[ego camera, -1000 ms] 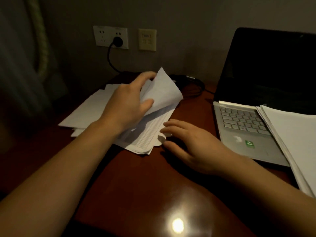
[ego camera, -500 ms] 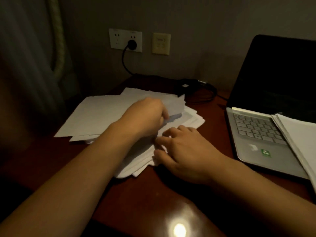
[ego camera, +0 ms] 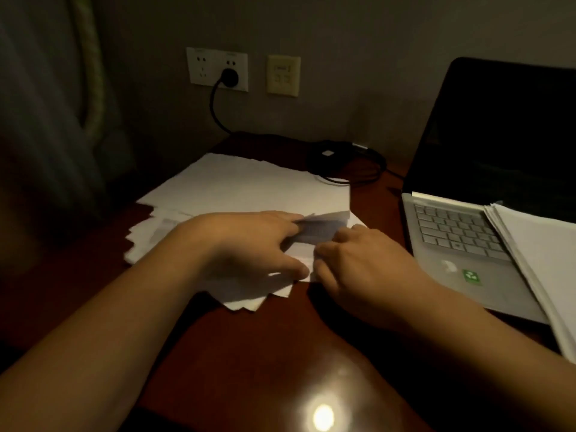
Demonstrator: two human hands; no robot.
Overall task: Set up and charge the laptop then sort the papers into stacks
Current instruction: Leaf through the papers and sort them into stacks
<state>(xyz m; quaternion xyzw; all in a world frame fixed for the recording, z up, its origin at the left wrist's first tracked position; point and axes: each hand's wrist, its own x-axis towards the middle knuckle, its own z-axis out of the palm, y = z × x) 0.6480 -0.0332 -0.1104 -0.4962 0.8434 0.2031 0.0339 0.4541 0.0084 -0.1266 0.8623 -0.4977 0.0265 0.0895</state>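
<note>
Since the earlier frame the raised sheet is sinking lower onto the pile lying near the desk's back-left corner. The left hand is pinching its edge; the right hand is curling against it, grip unclear. Peeling a single sheet while pinning the pile is looking wisest before carrying it to the stack on the laptop at the right edge.

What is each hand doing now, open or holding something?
Left hand: holding a lifted sheet from the paper pile.
Right hand: fingers curled at the pile's edge; grip cannot be told.
</note>
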